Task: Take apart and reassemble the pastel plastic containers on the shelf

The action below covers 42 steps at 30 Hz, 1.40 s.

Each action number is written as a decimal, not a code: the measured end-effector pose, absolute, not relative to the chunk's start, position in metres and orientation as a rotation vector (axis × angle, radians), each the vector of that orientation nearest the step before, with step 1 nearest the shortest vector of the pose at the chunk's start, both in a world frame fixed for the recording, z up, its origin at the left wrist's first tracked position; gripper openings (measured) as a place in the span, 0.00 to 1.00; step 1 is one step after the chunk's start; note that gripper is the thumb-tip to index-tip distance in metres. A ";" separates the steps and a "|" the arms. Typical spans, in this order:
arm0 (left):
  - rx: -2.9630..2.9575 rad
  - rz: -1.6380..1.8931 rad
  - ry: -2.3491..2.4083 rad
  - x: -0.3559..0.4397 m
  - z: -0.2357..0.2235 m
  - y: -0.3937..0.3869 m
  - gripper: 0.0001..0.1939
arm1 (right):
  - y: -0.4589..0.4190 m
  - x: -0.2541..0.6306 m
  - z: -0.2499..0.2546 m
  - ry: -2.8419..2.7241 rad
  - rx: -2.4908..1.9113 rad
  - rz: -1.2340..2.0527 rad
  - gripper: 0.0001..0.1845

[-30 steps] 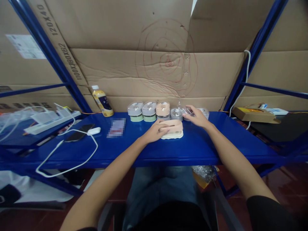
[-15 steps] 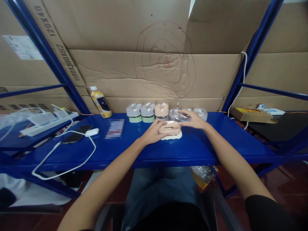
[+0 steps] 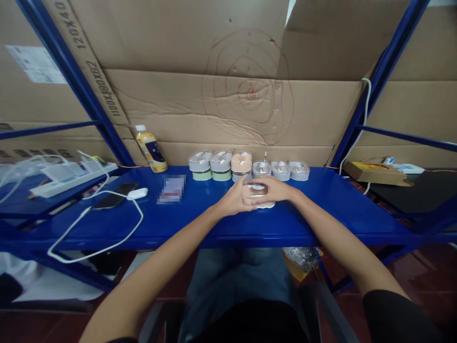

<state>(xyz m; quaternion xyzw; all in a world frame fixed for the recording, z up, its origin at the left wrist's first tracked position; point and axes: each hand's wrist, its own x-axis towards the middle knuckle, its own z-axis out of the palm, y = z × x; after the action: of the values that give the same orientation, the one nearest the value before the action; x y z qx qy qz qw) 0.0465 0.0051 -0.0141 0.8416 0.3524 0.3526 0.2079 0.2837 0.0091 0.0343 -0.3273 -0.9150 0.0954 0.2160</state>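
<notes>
In front of me on the blue table is a small peach box (image 3: 249,195) with a clear cover (image 3: 258,187) over its top. Around its left side wraps my left hand (image 3: 233,198), closed on the box. My right hand (image 3: 277,188) is closed over the clear cover from the right, fingers across its far side. Under the box a white wavy-edged piece (image 3: 267,205) shows at the front right. Fingers hide much of the box, and whether the cover is fully seated I cannot tell.
Behind my hands stand stacked boxes with grey lids (image 3: 200,162), a peach-lidded one (image 3: 242,162) and low clear-topped ones (image 3: 280,170). Left are a yellow bottle (image 3: 151,150), a phone (image 3: 116,196), a white cable (image 3: 139,224) and a power strip (image 3: 71,183). A cardboard box (image 3: 376,172) lies right.
My right hand has brought the clear cover leftward and down onto the peach box. My left hand stays on the box, which sits slightly further right in view.
</notes>
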 end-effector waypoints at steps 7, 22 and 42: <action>2.396 0.962 0.900 0.043 -0.015 0.010 0.60 | 0.005 0.289 0.031 -2.545 -0.970 0.308 0.52; 2.348 1.386 1.017 0.042 -0.011 0.017 0.33 | 0.045 0.376 0.068 -1.524 -1.572 -0.140 0.46; 2.378 1.320 1.100 0.042 -0.015 0.020 0.28 | 0.056 0.302 0.035 -2.228 -1.530 -0.548 0.42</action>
<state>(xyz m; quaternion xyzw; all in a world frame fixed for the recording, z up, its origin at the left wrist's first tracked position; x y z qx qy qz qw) 0.0417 0.0195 -0.0149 0.8061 0.3729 0.4475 0.1038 0.3016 0.0560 0.0353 -0.5445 -0.7931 -0.1951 0.1908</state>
